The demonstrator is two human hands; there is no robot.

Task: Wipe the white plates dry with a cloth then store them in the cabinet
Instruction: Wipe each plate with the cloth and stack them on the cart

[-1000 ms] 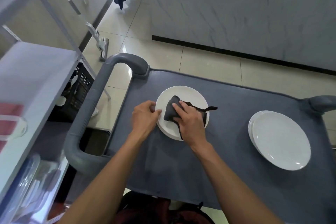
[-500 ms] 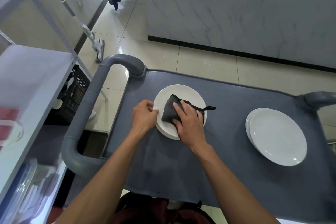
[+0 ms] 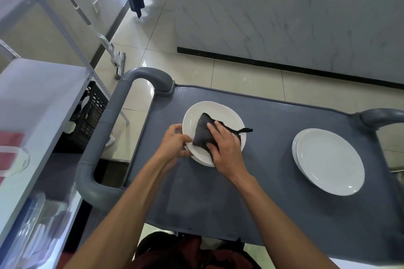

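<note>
The white plate (image 3: 215, 113) lay on the grey cart (image 3: 273, 181), near its left handle (image 3: 102, 135). The right hand (image 3: 225, 148) pressed a dark cloth (image 3: 202, 131) flat onto the plate, fingers extended and not clenched. The left hand (image 3: 175, 142) gripped the plate's near-left rim, thumb on top. A stack of white plates (image 3: 328, 159) sat well apart to the right.

One head-worn view — looking forward and steeply down, close over the grey cart top (image 3: 251, 192).
</note>
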